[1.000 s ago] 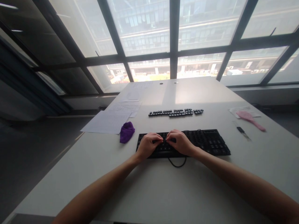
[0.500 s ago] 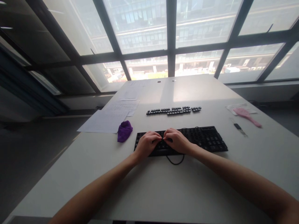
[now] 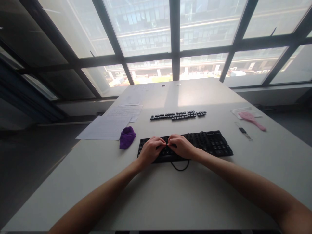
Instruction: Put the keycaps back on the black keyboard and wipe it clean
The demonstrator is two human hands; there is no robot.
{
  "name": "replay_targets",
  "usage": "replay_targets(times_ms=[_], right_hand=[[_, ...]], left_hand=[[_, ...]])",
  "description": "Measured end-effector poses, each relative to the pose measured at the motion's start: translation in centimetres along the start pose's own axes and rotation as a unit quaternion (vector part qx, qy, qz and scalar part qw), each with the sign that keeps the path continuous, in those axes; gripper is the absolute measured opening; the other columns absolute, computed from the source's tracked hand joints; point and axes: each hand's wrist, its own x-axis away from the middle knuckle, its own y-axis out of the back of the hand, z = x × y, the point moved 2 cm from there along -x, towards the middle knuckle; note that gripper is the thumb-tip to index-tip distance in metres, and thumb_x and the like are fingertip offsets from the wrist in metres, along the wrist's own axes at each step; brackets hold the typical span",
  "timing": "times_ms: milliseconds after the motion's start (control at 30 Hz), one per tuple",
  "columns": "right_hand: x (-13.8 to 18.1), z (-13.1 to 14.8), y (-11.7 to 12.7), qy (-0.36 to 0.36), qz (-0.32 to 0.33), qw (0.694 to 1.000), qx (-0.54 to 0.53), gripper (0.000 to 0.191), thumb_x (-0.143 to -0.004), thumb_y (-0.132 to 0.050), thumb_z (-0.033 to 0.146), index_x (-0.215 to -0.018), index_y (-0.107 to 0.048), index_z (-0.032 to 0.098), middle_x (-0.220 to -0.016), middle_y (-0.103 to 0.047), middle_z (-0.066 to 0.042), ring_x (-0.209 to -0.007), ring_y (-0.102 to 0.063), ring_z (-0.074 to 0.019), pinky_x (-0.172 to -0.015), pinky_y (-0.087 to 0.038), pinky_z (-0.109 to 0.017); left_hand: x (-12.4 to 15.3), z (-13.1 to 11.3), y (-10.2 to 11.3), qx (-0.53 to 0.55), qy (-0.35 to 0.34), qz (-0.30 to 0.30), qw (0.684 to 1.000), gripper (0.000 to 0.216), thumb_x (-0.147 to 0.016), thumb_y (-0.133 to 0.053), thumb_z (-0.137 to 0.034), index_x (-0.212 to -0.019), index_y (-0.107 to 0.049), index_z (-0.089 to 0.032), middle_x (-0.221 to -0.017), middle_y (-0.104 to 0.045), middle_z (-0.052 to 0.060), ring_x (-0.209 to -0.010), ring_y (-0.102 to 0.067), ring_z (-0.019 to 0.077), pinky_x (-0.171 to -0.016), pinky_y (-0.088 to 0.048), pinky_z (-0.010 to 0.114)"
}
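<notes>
A black keyboard [image 3: 216, 144] lies across the white table, with keys fitted at its right end and bare-looking rows near the middle. Over its left half, my left hand [image 3: 151, 149] is closed in a pinch, fingertips low over the keys. My right hand [image 3: 182, 147] pinches just beside it, and the fingertips of both almost meet. Whatever small dark piece may be between them is too small to make out. Behind the keyboard, loose black keycaps [image 3: 179, 116] stand in uneven rows. A black cable [image 3: 180, 169] loops out from the keyboard's front edge.
Left of the keyboard sits a crumpled purple cloth [image 3: 127, 137], with paper sheets [image 3: 103, 126] behind it. To the right lie a pink hairbrush [image 3: 251, 119] partly on a clear bag [image 3: 235, 112], and a small black-handled tool [image 3: 242, 130]. Large windows [image 3: 148, 32] rise beyond the table.
The whole view has shifted slightly, so things on the table appear a little further left. Both hands keep their pinch at nearly the same spot over the keyboard.
</notes>
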Motion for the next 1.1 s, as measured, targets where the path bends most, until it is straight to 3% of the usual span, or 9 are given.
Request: replay_targets(times_ms=[733, 1100], right_hand=[[-0.1, -0.2, -0.2, 0.013, 0.012, 1.000, 0.016, 0.015, -0.090, -0.062, 0.011, -0.079, -0.068, 0.019, -0.091, -0.068, -0.006, -0.087, -0.062, -0.0183, -0.084, -0.048, -0.030], [0.3, 0.5, 0.3, 0.003, -0.024, 1.000, -0.001, 0.015, -0.090, -0.059, 0.008, -0.087, -0.069, 0.019, -0.095, -0.068, -0.006, -0.091, -0.063, -0.0188, -0.086, -0.049, -0.032]], left_hand=[[0.1, 0.3, -0.3, -0.012, -0.009, 0.000, 1.000, 0.013, -0.093, -0.063, -0.019, -0.086, -0.074, -0.022, -0.096, -0.074, 0.003, -0.093, -0.065, 0.0199, -0.089, -0.051, 0.034], [0.1, -0.3, 0.1, 0.006, 0.004, -0.040, 0.999, 0.013, -0.096, -0.060, -0.021, -0.095, -0.072, -0.022, -0.099, -0.073, 0.004, -0.095, -0.066, 0.0195, -0.091, -0.051, 0.034]])
